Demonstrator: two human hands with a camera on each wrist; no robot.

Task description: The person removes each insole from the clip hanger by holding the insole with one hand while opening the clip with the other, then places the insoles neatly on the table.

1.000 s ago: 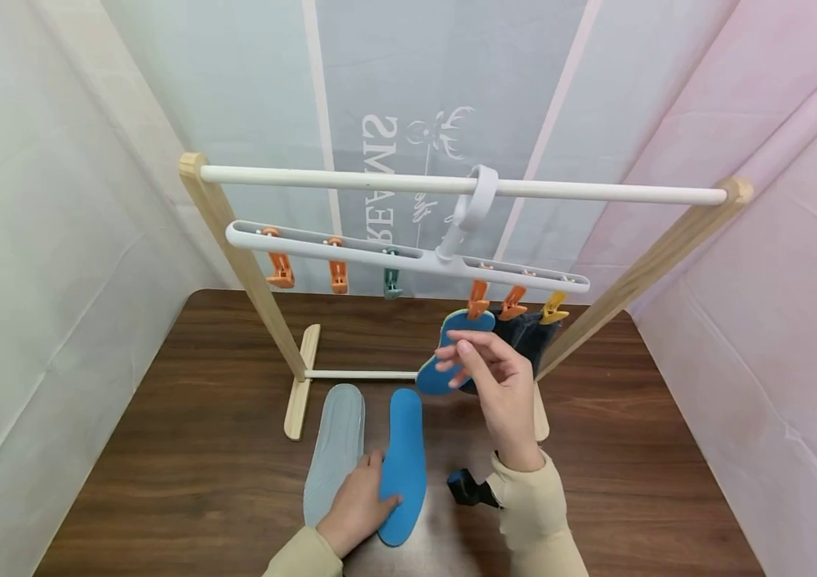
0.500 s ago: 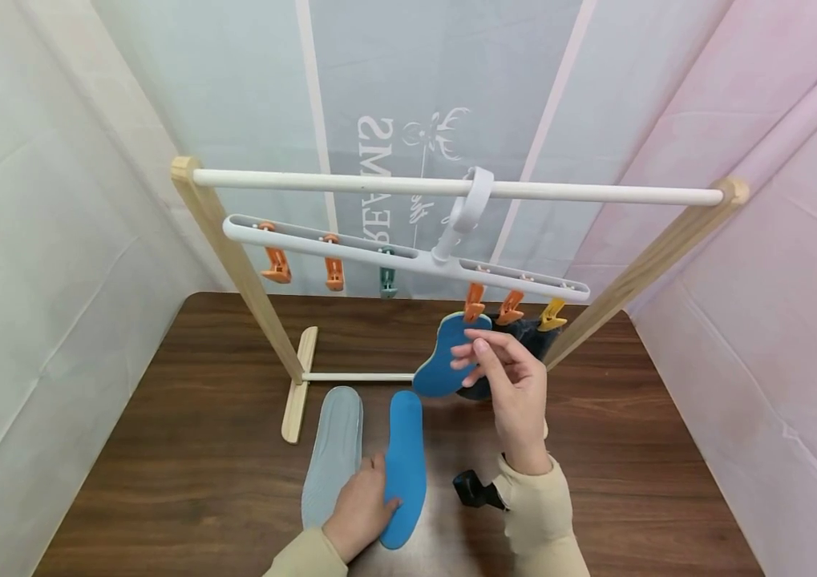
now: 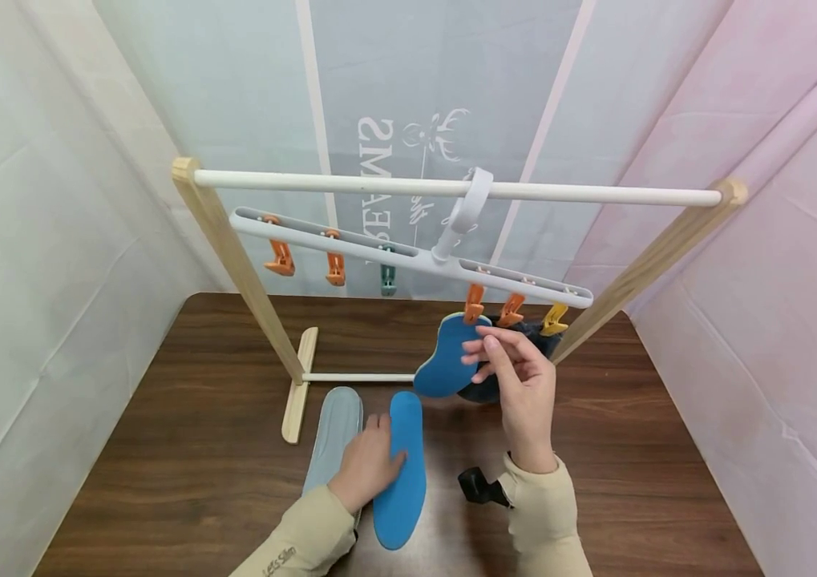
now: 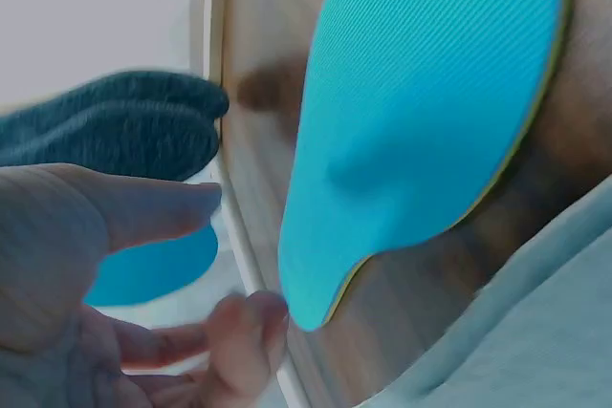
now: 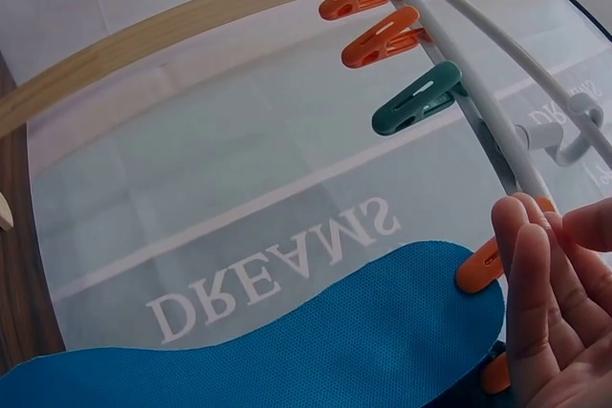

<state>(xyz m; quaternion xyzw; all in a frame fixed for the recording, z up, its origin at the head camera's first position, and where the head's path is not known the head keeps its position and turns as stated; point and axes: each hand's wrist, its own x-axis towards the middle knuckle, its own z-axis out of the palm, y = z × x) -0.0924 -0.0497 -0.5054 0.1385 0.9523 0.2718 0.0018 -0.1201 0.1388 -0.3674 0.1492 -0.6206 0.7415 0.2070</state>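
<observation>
My left hand (image 3: 368,461) is low over the table, between a grey insole (image 3: 336,417) and a blue insole (image 3: 404,509) lying side by side. In the left wrist view its thumb and fingers are apart, with the blue insole (image 4: 411,131) just beyond them. Nothing is in my right hand (image 3: 526,385), whose fingers are loosely bent beside a second blue insole (image 3: 444,361). That one hangs by its end from an orange clip (image 3: 474,304) on a white hanger (image 3: 431,263). Dark fabric (image 3: 482,391) hangs behind my right hand, partly hidden.
A wooden rack with a white top rod (image 3: 307,181) carries the hanger by its hook. Two orange clips and a green clip (image 3: 388,276) hang on the left half; a yellow clip (image 3: 555,319) is at the right end. Fabric walls surround the brown table (image 3: 163,465).
My left hand has slid forward along the insoles. My right hand has drawn slightly right, away from the hanging insole. The hanger has tilted, its left end up and right end down.
</observation>
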